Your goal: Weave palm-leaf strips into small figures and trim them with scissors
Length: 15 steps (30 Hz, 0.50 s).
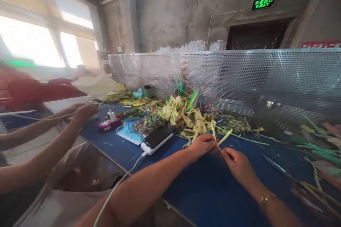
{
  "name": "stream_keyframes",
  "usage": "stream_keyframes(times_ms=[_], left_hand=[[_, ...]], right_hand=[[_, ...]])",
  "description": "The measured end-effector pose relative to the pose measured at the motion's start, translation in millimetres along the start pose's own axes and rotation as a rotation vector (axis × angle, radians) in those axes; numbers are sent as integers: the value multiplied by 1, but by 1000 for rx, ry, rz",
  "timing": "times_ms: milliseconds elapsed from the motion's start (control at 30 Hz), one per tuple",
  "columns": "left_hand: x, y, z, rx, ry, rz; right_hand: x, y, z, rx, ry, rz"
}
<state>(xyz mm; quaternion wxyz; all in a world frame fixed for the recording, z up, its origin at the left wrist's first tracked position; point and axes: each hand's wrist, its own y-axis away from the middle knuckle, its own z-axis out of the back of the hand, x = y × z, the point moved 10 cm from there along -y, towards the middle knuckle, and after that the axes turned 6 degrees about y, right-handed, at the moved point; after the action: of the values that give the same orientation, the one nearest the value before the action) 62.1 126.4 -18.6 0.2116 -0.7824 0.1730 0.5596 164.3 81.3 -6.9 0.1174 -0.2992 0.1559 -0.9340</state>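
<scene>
My left hand [203, 144] and my right hand [237, 161] meet over the blue table [207, 188]. Both are closed in a pinch on a yellow-green leaf strip [224, 137] that sticks up and to the right between them. Just beyond my hands lies a heap of pale yellow leaf strips [191, 118] with a bundle of coloured sticks [189, 95] standing behind it. A gold bracelet [266, 197] circles my right wrist.
A black phone on a white power bank [157, 138] with a cable lies to the left. Another person's arms [53, 127] reach in at the left. A perforated metal screen [239, 74] backs the table. Scissors [277, 166] and more strips [317, 149] lie at right.
</scene>
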Motion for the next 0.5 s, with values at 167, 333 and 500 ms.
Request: stream_keyframes(times_ms=[167,333,500], left_hand=[[-2,3,0,13,-37,21],[-1,8,-6,71,-77,79],[-1,13,-12,69,-108,124]], right_hand=[[-4,-3,12,-70,-78,-63],[-21,-1,20,-218,-466,-199],[-20,-2,17,-243,-714,-203]])
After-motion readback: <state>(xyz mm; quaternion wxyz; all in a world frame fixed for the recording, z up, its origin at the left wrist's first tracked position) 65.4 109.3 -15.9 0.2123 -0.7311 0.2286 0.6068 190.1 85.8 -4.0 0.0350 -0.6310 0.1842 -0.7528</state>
